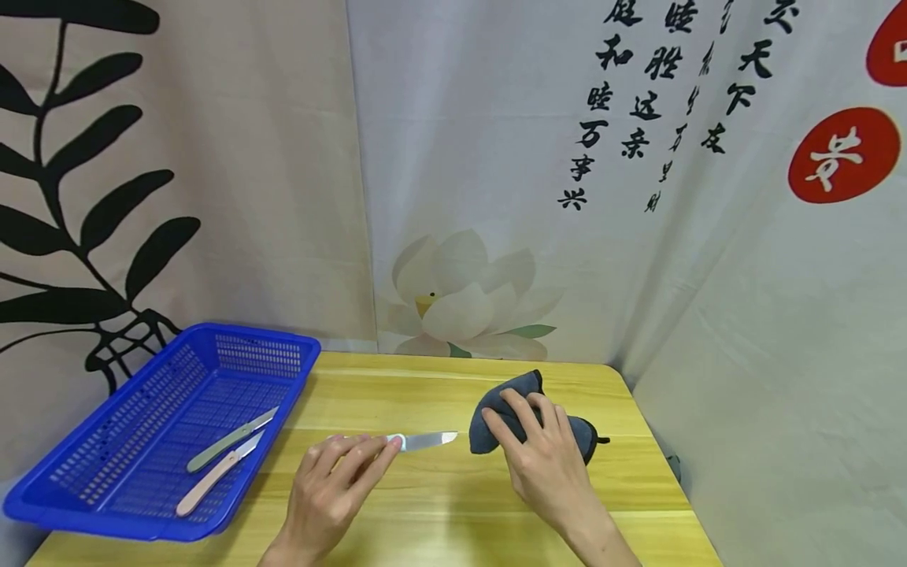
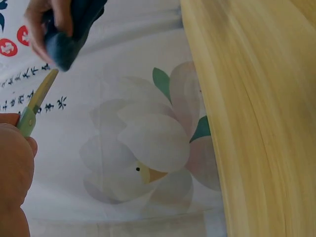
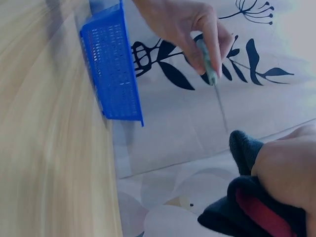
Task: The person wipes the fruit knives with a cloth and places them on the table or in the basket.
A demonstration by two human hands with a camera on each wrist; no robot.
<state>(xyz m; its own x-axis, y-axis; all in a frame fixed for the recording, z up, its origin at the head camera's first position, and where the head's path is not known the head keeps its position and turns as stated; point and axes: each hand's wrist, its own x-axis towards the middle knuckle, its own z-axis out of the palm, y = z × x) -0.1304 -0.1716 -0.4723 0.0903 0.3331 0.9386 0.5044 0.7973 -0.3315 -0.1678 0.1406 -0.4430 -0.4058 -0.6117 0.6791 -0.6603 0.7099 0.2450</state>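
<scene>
My left hand [image 1: 336,488] holds a small knife [image 1: 425,441] by its pale green handle, blade pointing right. In my right hand [image 1: 546,457] is a bunched dark grey-blue cloth [image 1: 489,429] with black edging and a small loop. The knife tip sits just left of the cloth in the head view. From the right wrist, the cloth [image 3: 244,148] shows a red patch inside a fold, close below the blade tip. The left wrist view shows the knife's green handle [image 2: 27,121] between thumb and fingers.
A blue plastic basket [image 1: 163,346] stands at the left of the wooden table [image 1: 397,520]. Inside lie a green-handled knife [image 1: 230,441] and a pink-handled knife [image 1: 216,480]. Behind the table hangs a printed curtain [image 1: 460,157].
</scene>
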